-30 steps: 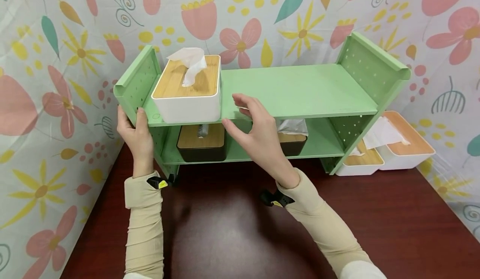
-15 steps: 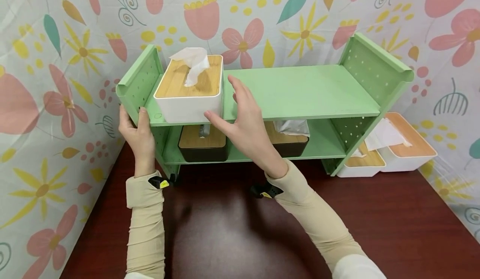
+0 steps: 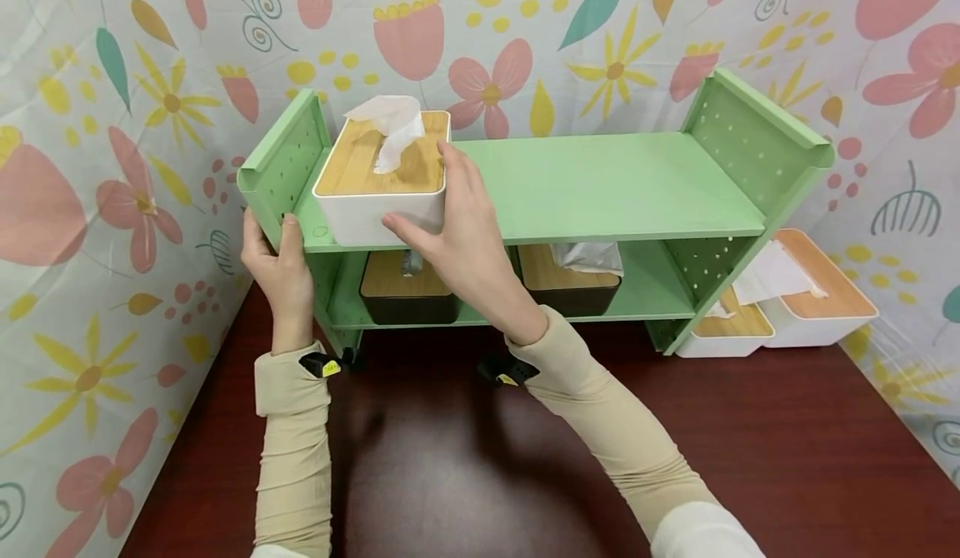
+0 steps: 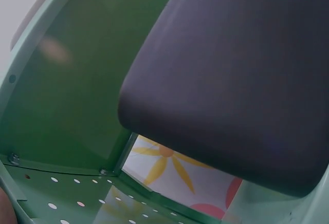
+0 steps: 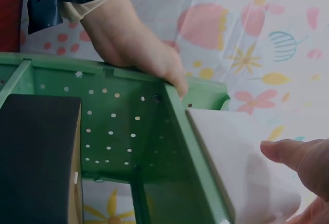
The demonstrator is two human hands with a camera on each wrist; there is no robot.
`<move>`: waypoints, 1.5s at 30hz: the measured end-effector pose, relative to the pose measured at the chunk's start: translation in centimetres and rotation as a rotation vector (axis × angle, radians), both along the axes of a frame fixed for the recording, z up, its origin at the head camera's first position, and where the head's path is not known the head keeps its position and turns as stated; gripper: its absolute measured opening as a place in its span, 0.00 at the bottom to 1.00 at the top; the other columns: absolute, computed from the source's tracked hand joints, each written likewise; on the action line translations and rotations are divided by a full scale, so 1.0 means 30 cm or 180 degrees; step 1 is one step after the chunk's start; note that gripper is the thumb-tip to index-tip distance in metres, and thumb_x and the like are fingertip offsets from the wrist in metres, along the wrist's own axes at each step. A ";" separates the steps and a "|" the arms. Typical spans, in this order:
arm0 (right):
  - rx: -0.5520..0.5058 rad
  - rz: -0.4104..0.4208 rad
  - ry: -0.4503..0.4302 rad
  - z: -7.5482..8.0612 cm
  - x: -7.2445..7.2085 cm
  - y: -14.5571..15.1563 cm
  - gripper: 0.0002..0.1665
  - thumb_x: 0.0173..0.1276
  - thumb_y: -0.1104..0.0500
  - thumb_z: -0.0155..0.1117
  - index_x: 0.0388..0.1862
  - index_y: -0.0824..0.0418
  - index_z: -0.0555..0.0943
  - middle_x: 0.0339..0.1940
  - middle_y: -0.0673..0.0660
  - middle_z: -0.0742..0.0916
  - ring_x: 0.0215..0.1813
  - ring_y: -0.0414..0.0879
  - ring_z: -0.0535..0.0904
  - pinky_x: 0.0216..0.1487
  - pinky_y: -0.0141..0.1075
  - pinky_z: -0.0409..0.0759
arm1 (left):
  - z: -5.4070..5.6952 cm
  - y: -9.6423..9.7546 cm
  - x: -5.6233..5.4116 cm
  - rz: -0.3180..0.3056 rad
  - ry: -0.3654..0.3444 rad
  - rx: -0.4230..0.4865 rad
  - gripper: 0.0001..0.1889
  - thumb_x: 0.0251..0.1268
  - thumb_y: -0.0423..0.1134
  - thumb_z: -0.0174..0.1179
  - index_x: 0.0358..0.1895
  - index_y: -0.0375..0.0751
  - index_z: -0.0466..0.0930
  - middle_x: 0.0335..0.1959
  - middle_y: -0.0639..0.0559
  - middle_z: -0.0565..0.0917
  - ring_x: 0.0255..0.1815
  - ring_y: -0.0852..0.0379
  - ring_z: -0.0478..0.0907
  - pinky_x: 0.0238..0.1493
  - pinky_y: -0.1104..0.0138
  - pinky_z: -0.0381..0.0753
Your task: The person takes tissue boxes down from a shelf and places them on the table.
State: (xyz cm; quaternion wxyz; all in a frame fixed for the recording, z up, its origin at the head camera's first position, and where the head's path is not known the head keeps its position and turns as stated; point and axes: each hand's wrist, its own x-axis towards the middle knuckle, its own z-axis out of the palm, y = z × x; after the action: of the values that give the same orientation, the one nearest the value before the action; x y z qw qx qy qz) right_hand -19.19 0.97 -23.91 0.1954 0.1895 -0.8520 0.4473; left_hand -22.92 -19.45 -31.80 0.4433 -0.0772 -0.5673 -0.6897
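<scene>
On the upper board of a green two-tier shelf (image 3: 592, 187), at its left end, sits a white tissue box (image 3: 360, 218) with a wooden lid and a white tissue (image 3: 403, 125) poking out. My left hand (image 3: 281, 279) grips the shelf's left side panel (image 3: 281, 150) near the front edge. At the box's right front corner is my right hand (image 3: 476, 246), thumb across the front face and fairly straight fingers along the right side. The right wrist view shows that thumb (image 5: 288, 152) right at the box's white wall (image 5: 231, 162).
Below, on the lower board, stand two black tissue boxes with wooden lids, a left one (image 3: 408, 300) and a right one (image 3: 566, 296). Two white tissue boxes, a smaller (image 3: 723, 343) and a larger (image 3: 821, 321), stand on the dark red table (image 3: 450, 475) beyond the shelf's right side.
My right hand has moved left, from beside the white tissue box to its right front corner. My left hand keeps its grip on the shelf, and the box stays in place.
</scene>
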 end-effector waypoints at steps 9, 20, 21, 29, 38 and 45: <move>-0.0062 0.0118 0.0128 -0.016 -0.024 0.000 0.46 0.58 0.48 0.72 0.71 0.61 0.63 0.64 0.57 0.75 0.62 0.46 0.72 0.61 0.39 0.73 | -0.006 -0.001 -0.001 -0.0036 0.0032 0.0023 0.18 0.66 0.28 0.50 0.58 0.36 0.76 0.49 0.44 0.80 0.48 0.53 0.77 0.50 0.68 0.76; -0.0056 0.0211 0.0208 -0.020 -0.029 0.007 0.45 0.58 0.48 0.72 0.70 0.62 0.64 0.62 0.58 0.78 0.58 0.46 0.75 0.57 0.38 0.75 | -0.006 -0.001 0.004 -0.0008 0.0027 0.0028 0.18 0.66 0.28 0.50 0.57 0.36 0.77 0.48 0.44 0.80 0.47 0.53 0.78 0.49 0.68 0.76; -0.0048 0.0210 0.0199 -0.019 -0.029 0.007 0.45 0.58 0.48 0.72 0.70 0.62 0.64 0.63 0.58 0.78 0.58 0.46 0.75 0.57 0.38 0.75 | -0.007 -0.001 0.002 -0.0007 0.0023 0.0033 0.18 0.66 0.28 0.50 0.57 0.36 0.77 0.48 0.44 0.80 0.47 0.53 0.78 0.49 0.68 0.76; 0.0016 0.0200 0.0156 -0.020 -0.030 0.014 0.46 0.58 0.47 0.71 0.70 0.61 0.64 0.63 0.58 0.78 0.58 0.46 0.76 0.56 0.38 0.76 | -0.016 -0.002 -0.008 -0.0022 0.0024 0.0034 0.18 0.66 0.28 0.50 0.57 0.36 0.77 0.48 0.45 0.80 0.46 0.54 0.78 0.48 0.68 0.76; 0.0048 0.0203 0.0123 -0.019 -0.031 0.022 0.44 0.59 0.48 0.71 0.70 0.62 0.64 0.63 0.60 0.78 0.58 0.47 0.77 0.57 0.39 0.77 | -0.015 -0.005 -0.006 0.0040 -0.0024 0.0004 0.18 0.65 0.29 0.50 0.57 0.36 0.77 0.47 0.44 0.81 0.44 0.56 0.78 0.47 0.69 0.76; 0.0070 0.0226 0.0128 -0.020 -0.035 0.029 0.45 0.59 0.48 0.71 0.70 0.63 0.63 0.64 0.60 0.77 0.59 0.48 0.76 0.56 0.39 0.77 | -0.004 0.002 0.007 0.0039 -0.0027 -0.0015 0.18 0.65 0.29 0.50 0.57 0.36 0.78 0.46 0.44 0.81 0.42 0.58 0.79 0.46 0.69 0.76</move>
State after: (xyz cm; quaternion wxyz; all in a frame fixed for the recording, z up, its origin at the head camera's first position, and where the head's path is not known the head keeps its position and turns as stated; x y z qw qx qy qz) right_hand -20.24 1.82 -24.51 0.1944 0.2307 -0.8455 0.4406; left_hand -22.71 -19.38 -31.92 0.4448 -0.0719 -0.5714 -0.6860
